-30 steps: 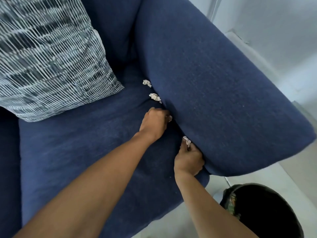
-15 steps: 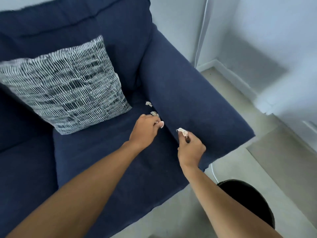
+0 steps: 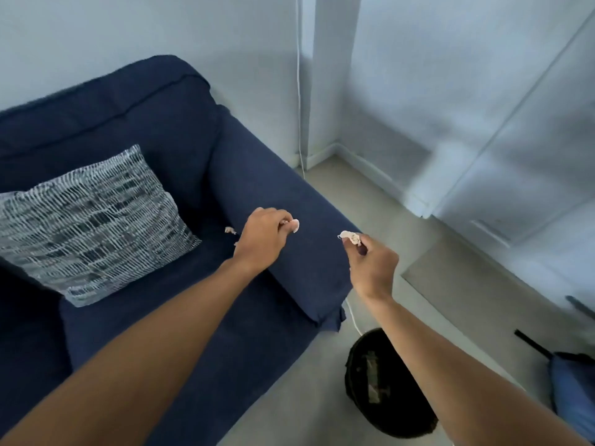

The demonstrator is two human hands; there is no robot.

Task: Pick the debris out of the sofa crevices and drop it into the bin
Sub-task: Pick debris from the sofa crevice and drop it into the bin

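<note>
A navy blue sofa [image 3: 180,149] fills the left. My left hand [image 3: 262,239] hovers over its right armrest [image 3: 309,252], fingers closed on a small pale scrap of debris [image 3: 293,225]. My right hand [image 3: 373,268] is past the armrest's outer edge, above the floor, pinching a crumpled whitish scrap [image 3: 350,236] at its fingertips. One more pale scrap [image 3: 230,230] lies in the crevice between seat and armrest, left of my left hand. A round black bin [image 3: 383,384] stands on the floor at the sofa's front right corner, partly hidden by my right forearm.
A grey-and-white patterned cushion [image 3: 93,223] leans on the seat at left. A white cable [image 3: 299,91] runs down the wall behind the armrest. A blue bag [image 3: 573,391] lies on the floor at the far right. Beige floor stretches right of the sofa.
Both hands have lifted away from the crevice, each with a scrap, and shifted right. My right hand has passed beyond the armrest. The view has pulled back and up.
</note>
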